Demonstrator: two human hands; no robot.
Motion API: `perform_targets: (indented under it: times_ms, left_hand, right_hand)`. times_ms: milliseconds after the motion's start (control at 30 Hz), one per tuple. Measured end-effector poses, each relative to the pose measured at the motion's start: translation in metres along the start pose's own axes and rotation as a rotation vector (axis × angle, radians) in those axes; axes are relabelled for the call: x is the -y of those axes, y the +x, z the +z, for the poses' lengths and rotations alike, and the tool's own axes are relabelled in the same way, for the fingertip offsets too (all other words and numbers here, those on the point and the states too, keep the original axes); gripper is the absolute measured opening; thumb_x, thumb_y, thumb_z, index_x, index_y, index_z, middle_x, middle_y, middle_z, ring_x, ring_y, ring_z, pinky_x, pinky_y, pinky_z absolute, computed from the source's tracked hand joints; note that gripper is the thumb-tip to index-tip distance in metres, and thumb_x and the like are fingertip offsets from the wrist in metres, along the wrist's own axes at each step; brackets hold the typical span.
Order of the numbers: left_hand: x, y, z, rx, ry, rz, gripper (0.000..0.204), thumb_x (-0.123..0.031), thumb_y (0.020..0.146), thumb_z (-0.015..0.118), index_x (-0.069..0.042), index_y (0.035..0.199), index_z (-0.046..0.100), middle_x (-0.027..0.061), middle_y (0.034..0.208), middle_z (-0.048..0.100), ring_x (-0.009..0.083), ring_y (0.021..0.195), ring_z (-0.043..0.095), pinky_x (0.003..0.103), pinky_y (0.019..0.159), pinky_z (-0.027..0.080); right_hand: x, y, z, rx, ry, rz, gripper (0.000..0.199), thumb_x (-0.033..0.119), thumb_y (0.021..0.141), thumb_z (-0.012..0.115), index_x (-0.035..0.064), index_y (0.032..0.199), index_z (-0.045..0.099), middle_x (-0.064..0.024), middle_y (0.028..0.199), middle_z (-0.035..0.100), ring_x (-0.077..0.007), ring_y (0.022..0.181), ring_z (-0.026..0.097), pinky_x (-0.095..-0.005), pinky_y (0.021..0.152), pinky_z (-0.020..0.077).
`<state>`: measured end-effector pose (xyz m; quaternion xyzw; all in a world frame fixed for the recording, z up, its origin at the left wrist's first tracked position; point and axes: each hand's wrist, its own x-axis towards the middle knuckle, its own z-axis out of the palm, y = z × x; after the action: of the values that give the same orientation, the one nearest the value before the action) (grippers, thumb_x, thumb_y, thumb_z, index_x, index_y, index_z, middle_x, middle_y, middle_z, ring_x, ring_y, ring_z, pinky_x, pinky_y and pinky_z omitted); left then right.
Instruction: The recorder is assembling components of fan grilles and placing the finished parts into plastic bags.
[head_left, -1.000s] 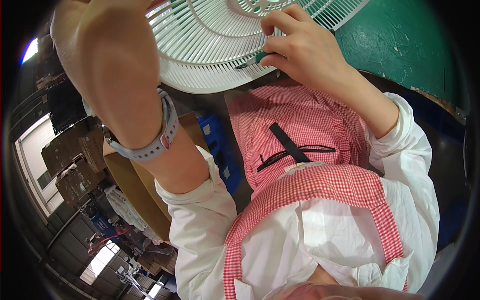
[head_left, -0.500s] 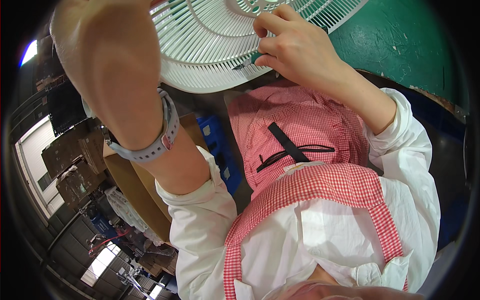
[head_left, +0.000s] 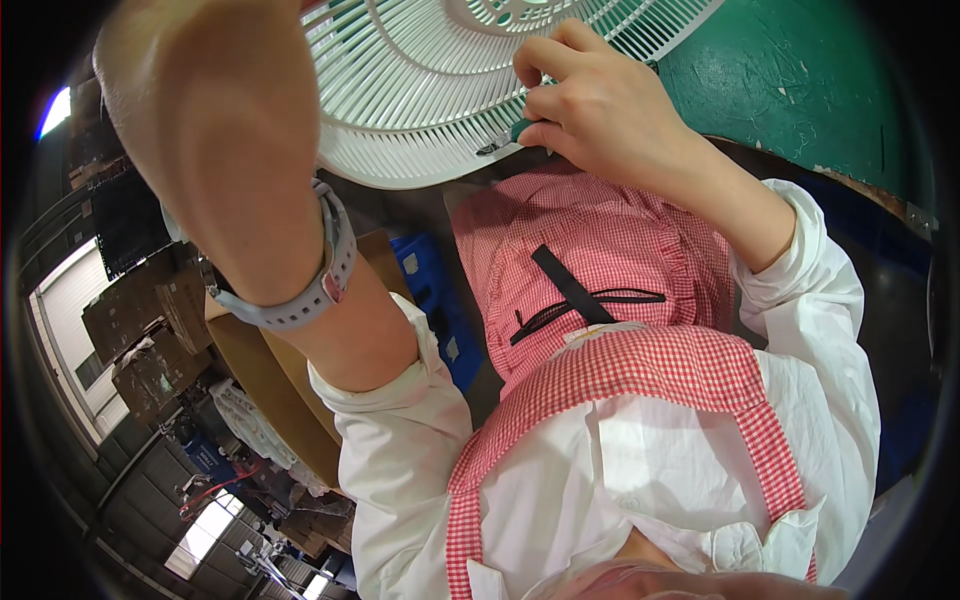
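A white round fan grille (head_left: 400,120) with many thin ribs and a ring-shaped centre spans the top of the head view. My right hand (head_left: 600,100) is over its near rim, fingers closed around a small knife-like tool (head_left: 519,131) with a green handle and a metal tip. The tip lies against the ribs close to the outer rim. Large and close at the upper left is my left hand (head_left: 205,100), with a grey watch on the wrist. It reaches toward the grille's left side. Its fingers run out of the picture, so their grip is hidden.
A worn green tabletop (head_left: 790,90) with a chipped edge lies under and right of the grille. An open cardboard box (head_left: 270,390) and a blue plastic crate (head_left: 435,300) stand below at the left. Stacked cartons (head_left: 150,350) are farther left. My red checked apron (head_left: 600,250) is beside the table edge.
My right hand and the tool have shifted slightly right and down, toward the grille's rim. The grille has moved a little to the left. My left arm has hardly moved.
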<state>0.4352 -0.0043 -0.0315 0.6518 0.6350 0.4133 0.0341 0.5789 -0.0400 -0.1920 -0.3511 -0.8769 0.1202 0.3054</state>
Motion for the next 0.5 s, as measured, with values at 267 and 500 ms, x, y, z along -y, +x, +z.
perform_targets:
  times_ms: [267,500]
  left_hand:
    - [-0.014,-0.014,0.001,-0.006,-0.056,-0.028,0.039,-0.005,0.087,0.052,-0.005,0.125,0.058,0.0081,0.090,0.070,0.0105,0.071,0.067,0.024,0.065,0.057]
    - [-0.012,-0.012,0.000,-0.010,-0.032,-0.008,0.037,-0.006,0.087,0.053,-0.005,0.124,0.059,0.0082,0.090,0.070,0.0107,0.071,0.067,0.024,0.065,0.056]
  right_hand:
    - [-0.005,0.009,-0.003,0.038,0.013,-0.038,0.021,0.021,0.067,0.077,0.0031,0.070,0.066,-0.0053,0.096,0.057,-0.0248,0.092,0.052,-0.0300,0.076,0.0506]
    - [-0.003,0.011,-0.006,-0.056,-0.001,-0.022,0.021,0.021,0.066,0.077,0.0038,0.071,0.067,-0.0052,0.099,0.057,-0.0245,0.095,0.052,-0.0303,0.076,0.0513]
